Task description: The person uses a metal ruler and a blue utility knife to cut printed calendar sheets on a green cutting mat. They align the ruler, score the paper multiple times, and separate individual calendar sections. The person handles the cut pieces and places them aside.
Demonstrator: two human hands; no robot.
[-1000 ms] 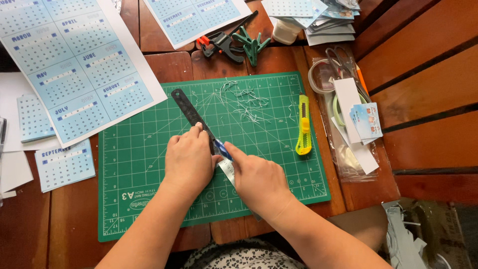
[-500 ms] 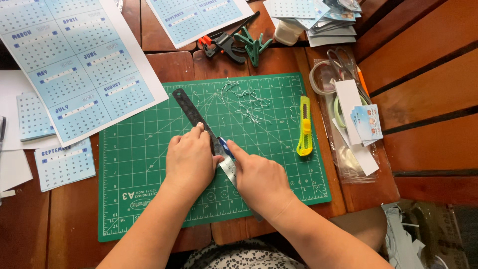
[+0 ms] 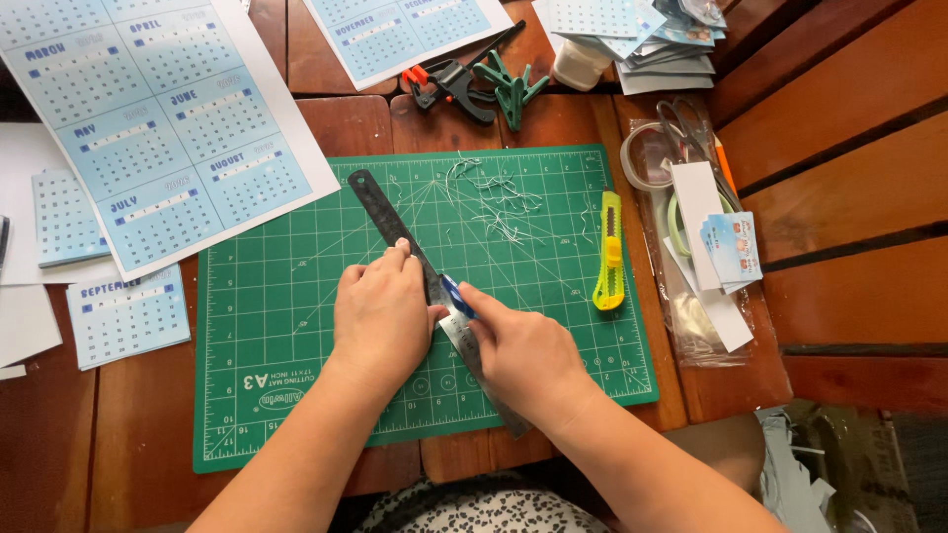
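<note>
A dark brown wooden table fills the view from above, with a green gridded cutting mat (image 3: pixel 296 326) lying flat at its centre.

Nearest the viewer, two bare forearms reach up onto the mat. The left hand (image 3: pixel 380 316) lies palm down, fingers spread and pressing a long dark metal ruler (image 3: pixel 395 232) that runs diagonally across the mat. The right hand (image 3: pixel 523 350) is closed around a blue-handled craft knife (image 3: pixel 457 296), its tip set against the ruler's right edge. Whatever lies under the ruler is hidden by the hands.

For a clean cut, the left fingertips look best kept well back from the ruler's cutting edge, pressing firmly so the ruler cannot slip, while the blade stays flush to the edge.

To the right on the mat lies a yellow snap-off utility knife (image 3: pixel 609 252), apart from both hands. Beyond the hands, thin white paper slivers (image 3: pixel 494 202) scatter near the mat's top.

Farther left sit pale blue printed calendar sheets (image 3: pixel 148 128). At the far edge rest black and green spring clamps (image 3: pixel 479 84) and a stack of small cut cards (image 3: pixel 632 39).
</note>
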